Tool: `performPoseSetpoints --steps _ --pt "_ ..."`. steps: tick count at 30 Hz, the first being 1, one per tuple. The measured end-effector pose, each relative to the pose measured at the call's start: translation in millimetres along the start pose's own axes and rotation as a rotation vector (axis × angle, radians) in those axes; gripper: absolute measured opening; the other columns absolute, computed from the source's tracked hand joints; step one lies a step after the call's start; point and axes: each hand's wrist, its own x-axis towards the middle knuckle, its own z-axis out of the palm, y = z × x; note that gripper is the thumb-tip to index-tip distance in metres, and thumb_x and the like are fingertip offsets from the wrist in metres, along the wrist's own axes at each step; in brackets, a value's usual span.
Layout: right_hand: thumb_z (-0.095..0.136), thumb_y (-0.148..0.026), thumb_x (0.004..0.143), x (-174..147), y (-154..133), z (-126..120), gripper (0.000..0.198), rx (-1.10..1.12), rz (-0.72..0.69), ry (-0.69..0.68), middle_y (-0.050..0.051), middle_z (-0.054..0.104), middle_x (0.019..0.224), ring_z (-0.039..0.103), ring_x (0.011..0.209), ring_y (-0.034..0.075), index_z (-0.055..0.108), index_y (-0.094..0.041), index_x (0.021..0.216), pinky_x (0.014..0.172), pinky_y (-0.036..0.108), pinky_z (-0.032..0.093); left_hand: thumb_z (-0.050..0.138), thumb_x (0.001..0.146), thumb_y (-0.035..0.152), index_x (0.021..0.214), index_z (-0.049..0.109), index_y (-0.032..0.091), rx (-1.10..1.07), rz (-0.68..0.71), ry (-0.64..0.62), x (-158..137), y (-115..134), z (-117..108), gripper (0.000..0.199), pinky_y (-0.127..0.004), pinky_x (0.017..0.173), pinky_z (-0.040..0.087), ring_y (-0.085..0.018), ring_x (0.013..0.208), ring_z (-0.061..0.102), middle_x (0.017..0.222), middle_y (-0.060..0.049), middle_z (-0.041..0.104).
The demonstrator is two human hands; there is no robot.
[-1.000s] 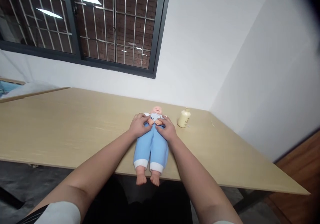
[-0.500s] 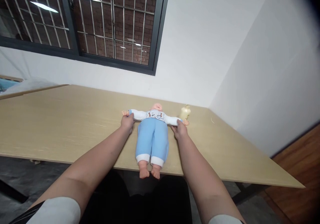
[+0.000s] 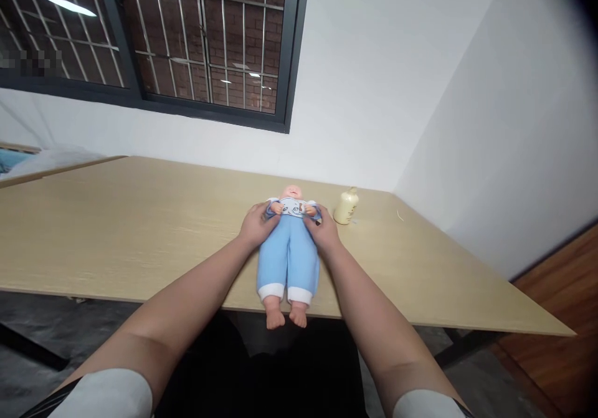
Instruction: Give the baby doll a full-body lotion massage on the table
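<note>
A baby doll (image 3: 288,253) in blue trousers and a white top with an animal face lies on its back on the table, its feet over the front edge. Both its arms are folded in over its chest. My left hand (image 3: 258,223) is closed around the doll's arm on the left side of the view, thumb toward its waist. On the other side my right hand (image 3: 323,228) grips the doll's other arm in the same way. Some of my fingers are hidden behind the doll's sleeves.
A pale yellow pump bottle (image 3: 346,207) stands on the wooden table (image 3: 140,225), right of the doll. A thin white strip (image 3: 400,215) lies farther right. Behind the table are a white wall (image 3: 364,94) and a barred window (image 3: 210,44).
The doll's arms were stretched out sideways; both hands have moved inward with them, and they now lie bent across its chest. The bottle is no longer partly covered by the doll's hand.
</note>
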Motion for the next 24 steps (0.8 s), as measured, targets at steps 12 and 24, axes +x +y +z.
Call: performPoseSetpoints --steps 12,24 --pt "0.072 -0.04 0.075 -4 -13 5 0.066 -0.2 -0.176 -0.126 0.007 0.051 0.144 0.041 0.139 0.028 0.054 -0.027 0.137 0.117 0.047 0.03 0.071 0.075 0.036 0.133 0.056 0.021 0.068 0.084 -0.054 -2 -4 2 0.062 -0.044 0.114 0.033 -0.03 0.129 0.049 0.136 -0.01 0.057" --pt "0.05 -0.032 0.084 17 15 -31 0.027 0.613 0.545 0.362 0.001 0.066 0.087 0.067 0.076 0.019 0.055 -0.024 0.109 0.065 0.038 0.06 0.054 0.089 0.038 0.119 0.051 0.025 -0.592 -0.6 0.386 19 -40 -7 0.033 -0.04 0.078 0.059 -0.026 0.107 0.066 0.124 -0.011 0.062"
